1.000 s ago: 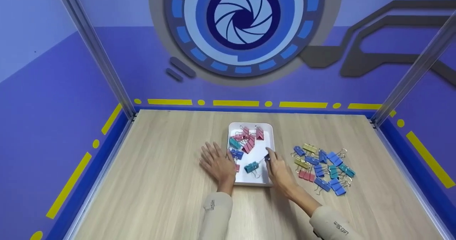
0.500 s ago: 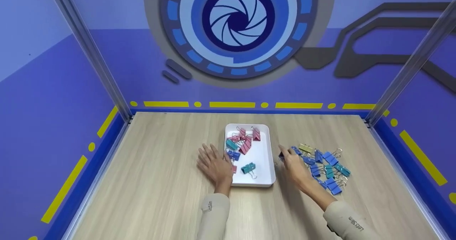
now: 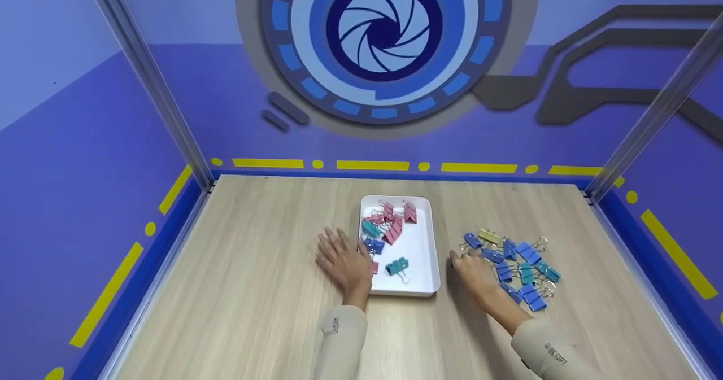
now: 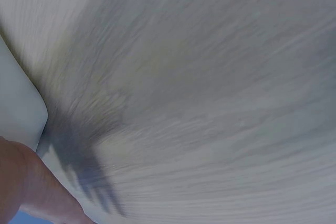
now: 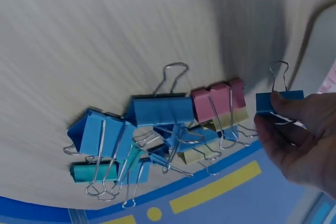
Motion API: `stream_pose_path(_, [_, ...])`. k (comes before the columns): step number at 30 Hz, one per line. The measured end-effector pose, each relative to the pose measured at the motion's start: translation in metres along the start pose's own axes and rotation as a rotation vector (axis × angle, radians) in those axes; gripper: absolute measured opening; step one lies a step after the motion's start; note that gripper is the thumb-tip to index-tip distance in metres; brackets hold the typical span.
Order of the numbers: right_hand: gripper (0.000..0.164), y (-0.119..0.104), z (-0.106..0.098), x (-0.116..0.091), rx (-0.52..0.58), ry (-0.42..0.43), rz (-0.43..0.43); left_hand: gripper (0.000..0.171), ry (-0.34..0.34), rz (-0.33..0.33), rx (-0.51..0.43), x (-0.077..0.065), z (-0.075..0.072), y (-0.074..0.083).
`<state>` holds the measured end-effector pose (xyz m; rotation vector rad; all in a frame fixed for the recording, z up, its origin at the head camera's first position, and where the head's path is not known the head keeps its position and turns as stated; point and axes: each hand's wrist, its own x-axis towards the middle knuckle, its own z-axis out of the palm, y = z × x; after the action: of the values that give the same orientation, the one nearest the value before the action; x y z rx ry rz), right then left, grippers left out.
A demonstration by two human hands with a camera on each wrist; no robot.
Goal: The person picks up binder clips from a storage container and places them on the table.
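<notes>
My left hand lies with its fingers spread over the left edge of a white tray. In the left wrist view only part of that hand shows beside the tray's corner. Inside the tray are several pink binder clips, a teal binder clip lying apart, and a few others partly under the hand. My right hand is between the tray and a pile of binder clips. Its thumb and fingers pinch a blue binder clip, wire handle upward in the right wrist view.
The pile right of the tray has blue binder clips, teal binder clips and a yellow binder clip. A pink binder clip is among them in the right wrist view. Blue printed walls enclose the wooden table.
My right hand has moved right, from over the tray's right side to the pile's near left side, carrying the blue binder clip. The left hand stays on the tray's edge.
</notes>
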<state>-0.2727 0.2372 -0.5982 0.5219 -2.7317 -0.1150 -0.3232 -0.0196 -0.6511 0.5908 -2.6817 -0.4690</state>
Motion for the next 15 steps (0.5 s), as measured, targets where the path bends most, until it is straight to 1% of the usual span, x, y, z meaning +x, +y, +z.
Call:
stream_pose_path(3, [0.011,0.005,0.006,-0.007,-0.044,0.008,-0.034,0.065,-0.008,0.008,-0.016,-0.002,0.0,0.006])
stream_pose_path(6, [0.014,0.009,0.011,-0.01,-0.079,0.042,-0.062,0.065,-0.026,0.009,-0.026,-0.004,0.0,0.008])
stream_pose_path(8, [0.015,0.011,0.013,-0.01,-0.091,0.058,-0.058,0.065,-0.043,0.012,-0.031,-0.005,0.0,0.008])
stream_pose_path(12, [0.014,0.011,0.014,-0.007,-0.089,0.035,-0.041,0.065,-0.047,0.009,-0.032,-0.003,-0.001,0.005])
stream_pose_path(15, [0.013,0.007,0.008,-0.005,-0.062,-0.007,-0.036,0.064,-0.041,-0.003,-0.022,-0.002,-0.004,0.001])
